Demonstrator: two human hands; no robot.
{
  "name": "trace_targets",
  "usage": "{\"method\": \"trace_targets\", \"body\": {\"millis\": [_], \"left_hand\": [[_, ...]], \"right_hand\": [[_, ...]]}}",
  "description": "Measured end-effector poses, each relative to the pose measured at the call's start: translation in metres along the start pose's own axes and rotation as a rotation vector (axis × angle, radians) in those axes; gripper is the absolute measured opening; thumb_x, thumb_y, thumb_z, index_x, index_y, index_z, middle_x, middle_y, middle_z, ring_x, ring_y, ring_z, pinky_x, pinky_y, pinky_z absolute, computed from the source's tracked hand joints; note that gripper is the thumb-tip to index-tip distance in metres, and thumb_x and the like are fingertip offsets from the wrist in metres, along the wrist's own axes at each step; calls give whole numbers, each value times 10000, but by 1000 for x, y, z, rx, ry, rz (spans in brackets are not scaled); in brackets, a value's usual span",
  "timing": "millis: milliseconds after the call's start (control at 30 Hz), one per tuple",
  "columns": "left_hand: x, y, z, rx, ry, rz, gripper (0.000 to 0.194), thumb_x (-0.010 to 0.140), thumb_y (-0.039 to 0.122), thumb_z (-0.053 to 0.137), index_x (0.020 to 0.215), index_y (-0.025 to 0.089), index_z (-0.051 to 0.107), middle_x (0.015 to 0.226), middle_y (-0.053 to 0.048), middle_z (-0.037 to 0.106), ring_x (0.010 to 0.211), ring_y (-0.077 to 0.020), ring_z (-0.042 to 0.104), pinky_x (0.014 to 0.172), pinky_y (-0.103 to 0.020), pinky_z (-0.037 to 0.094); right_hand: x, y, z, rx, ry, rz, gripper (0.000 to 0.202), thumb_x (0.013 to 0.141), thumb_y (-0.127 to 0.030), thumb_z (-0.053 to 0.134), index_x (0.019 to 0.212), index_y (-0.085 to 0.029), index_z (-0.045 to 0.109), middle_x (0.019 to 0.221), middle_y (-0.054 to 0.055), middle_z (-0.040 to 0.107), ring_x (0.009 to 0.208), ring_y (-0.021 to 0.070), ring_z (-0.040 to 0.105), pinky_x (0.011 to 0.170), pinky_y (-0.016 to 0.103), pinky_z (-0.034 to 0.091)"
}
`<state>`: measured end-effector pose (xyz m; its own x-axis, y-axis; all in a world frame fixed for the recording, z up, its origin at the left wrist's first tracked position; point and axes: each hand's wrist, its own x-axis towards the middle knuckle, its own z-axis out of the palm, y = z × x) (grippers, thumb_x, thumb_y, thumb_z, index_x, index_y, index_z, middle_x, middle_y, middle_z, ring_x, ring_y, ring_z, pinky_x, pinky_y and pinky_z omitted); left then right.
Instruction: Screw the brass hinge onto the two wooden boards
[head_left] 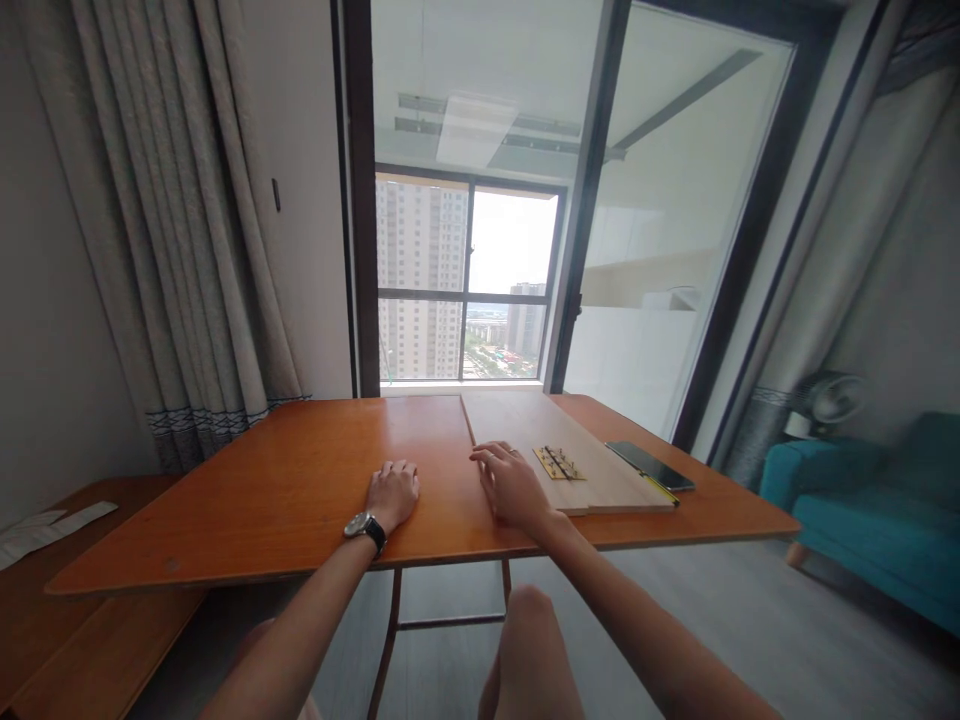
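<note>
My left hand point(391, 494), with a watch on its wrist, rests knuckles-up on the orange wooden table point(285, 490), fingers curled and nothing in it. My right hand point(511, 484) lies flat with fingers spread on the near left corner of a pale wooden board point(525, 425) that lies on the table. A brass hinge point(559, 462) sits on the board just right of my right hand, not touched.
A dark phone point(649, 465) and a yellow pencil point(663, 490) lie by the board's right edge. A low wooden bench point(67, 560) with white papers stands at the left. A teal sofa point(870, 510) and a fan are at the right, with a glass door behind.
</note>
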<state>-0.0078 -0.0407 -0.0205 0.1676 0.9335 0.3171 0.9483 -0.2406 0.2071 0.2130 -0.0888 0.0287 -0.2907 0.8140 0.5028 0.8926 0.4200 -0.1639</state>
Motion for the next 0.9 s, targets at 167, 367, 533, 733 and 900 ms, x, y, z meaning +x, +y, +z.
{"method": "trace_targets", "body": {"millis": [167,367,533,733,900], "left_hand": [[20,28,0,-105,10,60,369,970,286,396,1259,161,588,1293,-135,600,1238,-282,486,1015,-406,422],[44,108,9,-252,-11,231,445,974,355,401,1374,187,498,1431,-124,487,1343,-268,400,1099,-401,357],[41,157,25,-337,-93,268,513,938,450,450,1388,208,492,1526,-137,378,1436,-341,265,1155,-508,238],[40,164,38,-454,-111,51,586,900,411,511,1423,157,436,1579,-217,230,1459,-442,137,1141,-565,172],[47,152,43,-600,-137,-73,594,880,324,534,1409,88,406,1529,-277,285,1453,-429,153,1148,-539,136]], "right_hand": [[-30,108,-64,-201,134,413,397,871,-141,434,1217,-105,625,1251,179,638,1219,288,532,1053,401,371],[-78,190,-66,-355,60,816,499,885,-284,471,1299,-13,539,1222,283,611,1187,374,571,993,483,421],[-93,211,-47,-386,-33,921,518,909,-399,432,1279,-67,575,1203,261,628,1179,390,589,954,478,453],[-90,233,-51,-372,-119,918,560,937,-417,361,1261,-20,586,1119,270,682,1119,377,637,964,465,449],[-85,246,-57,-350,-219,936,542,944,-435,351,1155,-53,672,1100,266,702,1091,390,652,885,459,485]]}}
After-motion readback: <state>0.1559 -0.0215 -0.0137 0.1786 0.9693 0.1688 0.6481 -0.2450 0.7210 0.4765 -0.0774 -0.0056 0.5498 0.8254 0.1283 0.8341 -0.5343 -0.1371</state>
